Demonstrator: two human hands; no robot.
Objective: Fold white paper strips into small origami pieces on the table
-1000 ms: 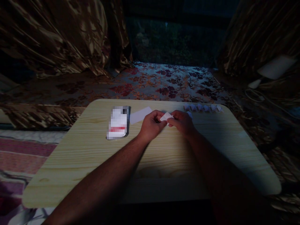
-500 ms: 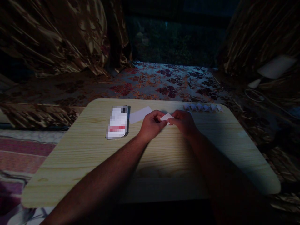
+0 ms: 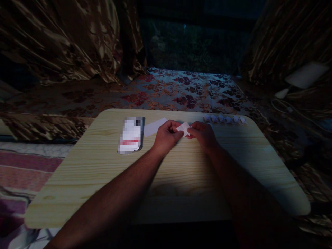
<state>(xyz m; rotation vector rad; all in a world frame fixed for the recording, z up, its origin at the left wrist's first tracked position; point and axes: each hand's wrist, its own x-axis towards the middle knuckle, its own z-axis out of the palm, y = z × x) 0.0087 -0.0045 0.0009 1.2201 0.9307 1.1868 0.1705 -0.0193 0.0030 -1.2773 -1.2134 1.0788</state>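
Observation:
A small folded piece of white paper (image 3: 183, 128) is pinched between both hands, just above the wooden table. My left hand (image 3: 167, 136) grips its left side with thumb and fingers. On the opposite side, my right hand (image 3: 203, 135) has its thumb and fingers closed on the paper's right edge. Behind my left hand lies a flat strip of white paper (image 3: 153, 127), partly covered by the hand. A row of several small folded paper pieces (image 3: 225, 119) runs along the far right edge of the table, beyond my right hand.
A phone (image 3: 130, 135), its back blurred out, lies on the light wooden table (image 3: 98, 173) left of the paper strip. Floral cloth (image 3: 186, 86) covers the ledge behind. A white lamp (image 3: 306, 75) with a cable stands at the right, and striped bedding (image 3: 31, 166) is at the left.
The folded paper has been turned slightly in the fingers and shows more of its face with a crease. The right fingers have shifted on it. Everything else stays in place.

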